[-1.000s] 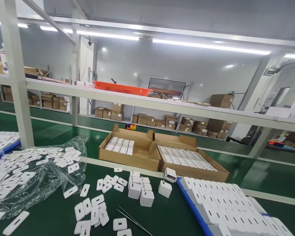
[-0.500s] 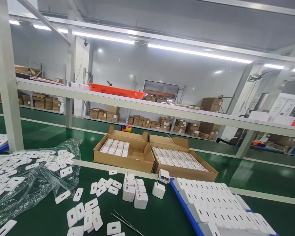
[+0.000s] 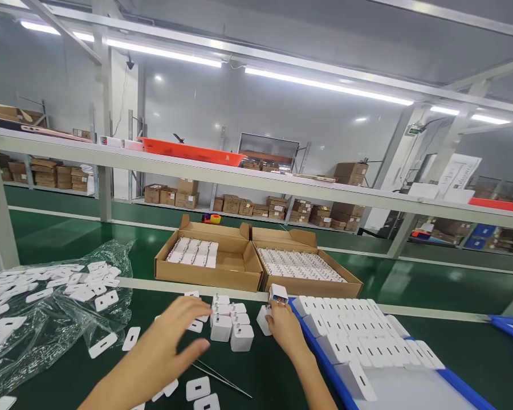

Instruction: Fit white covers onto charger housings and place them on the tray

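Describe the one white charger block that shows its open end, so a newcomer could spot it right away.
Start at the two cardboard boxes at the back of the green table. Just in front of the right box, above the right hand, sits one white block. Unlike the plain blocks clustered to its left, it shows an open end with coloured parts inside.

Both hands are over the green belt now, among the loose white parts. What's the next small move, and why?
Probably close the right hand on the lone white cube: its fingertips already touch it. The left hand hovers open over flat white plates, beside the cube cluster, gripping nothing.
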The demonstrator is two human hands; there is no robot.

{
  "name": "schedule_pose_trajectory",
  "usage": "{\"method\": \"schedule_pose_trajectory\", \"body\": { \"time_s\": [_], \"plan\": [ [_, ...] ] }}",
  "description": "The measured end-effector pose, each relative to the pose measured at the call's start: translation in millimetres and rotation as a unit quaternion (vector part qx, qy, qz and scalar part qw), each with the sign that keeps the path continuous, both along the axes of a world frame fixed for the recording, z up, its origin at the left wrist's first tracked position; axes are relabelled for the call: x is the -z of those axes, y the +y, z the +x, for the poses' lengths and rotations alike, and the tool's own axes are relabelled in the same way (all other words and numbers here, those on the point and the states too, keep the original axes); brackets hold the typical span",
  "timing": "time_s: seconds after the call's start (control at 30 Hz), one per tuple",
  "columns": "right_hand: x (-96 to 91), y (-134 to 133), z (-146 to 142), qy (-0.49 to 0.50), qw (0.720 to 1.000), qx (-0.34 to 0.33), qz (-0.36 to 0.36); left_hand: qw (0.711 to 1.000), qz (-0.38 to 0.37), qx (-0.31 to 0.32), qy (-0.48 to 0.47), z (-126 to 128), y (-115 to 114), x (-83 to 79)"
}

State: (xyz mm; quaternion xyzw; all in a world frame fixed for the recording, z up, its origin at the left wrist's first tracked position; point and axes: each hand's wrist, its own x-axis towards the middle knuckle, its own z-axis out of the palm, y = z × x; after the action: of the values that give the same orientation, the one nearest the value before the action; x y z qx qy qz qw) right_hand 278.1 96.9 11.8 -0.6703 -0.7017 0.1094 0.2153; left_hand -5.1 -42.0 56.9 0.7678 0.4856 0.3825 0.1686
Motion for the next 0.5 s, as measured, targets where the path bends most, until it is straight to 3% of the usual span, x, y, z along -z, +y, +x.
{"method": "schedule_pose_trajectory", "body": {
  "time_s": [0.1, 0.2, 0.23, 0.33, 0.37, 0.43, 0.5],
  "plan": [
    [-11.0, -6.0, 5.6, 0.093, 0.996, -0.014, -0.004, 0.994, -0.054, 0.051, 0.080, 17.8, 22.4, 16.6],
    [-22.0, -28.7, -7.2, 0.236, 0.968, -0.078, -0.030, 0.993, -0.086, 0.070, 0.044, 26.8, 32.9, 33.6],
    [-21.9, -38.5, -17.4, 0.320, 0.938, -0.115, -0.070, 0.992, -0.097, 0.081, 0.012, 28.1, 34.3, 39.0],
    [-6.5, -66.5, -57.8, 0.537, 0.781, -0.204, -0.244, 0.981, -0.073, 0.143, -0.105, 29.6, 35.2, 56.2],
    [2.4, -73.9, -70.5, 0.550, 0.760, -0.217, -0.268, 0.975, -0.046, 0.164, -0.146, 29.6, 35.3, 62.3],
    [21.5, -85.3, -88.5, 0.500, 0.794, -0.238, -0.250, 0.956, 0.012, 0.188, -0.225, 28.8, 36.6, 72.7],
    [38.4, -94.0, -93.8, 0.388, 0.869, -0.262, -0.163, 0.937, 0.049, 0.179, -0.296, 26.3, 39.3, 77.9]
  ]
}}
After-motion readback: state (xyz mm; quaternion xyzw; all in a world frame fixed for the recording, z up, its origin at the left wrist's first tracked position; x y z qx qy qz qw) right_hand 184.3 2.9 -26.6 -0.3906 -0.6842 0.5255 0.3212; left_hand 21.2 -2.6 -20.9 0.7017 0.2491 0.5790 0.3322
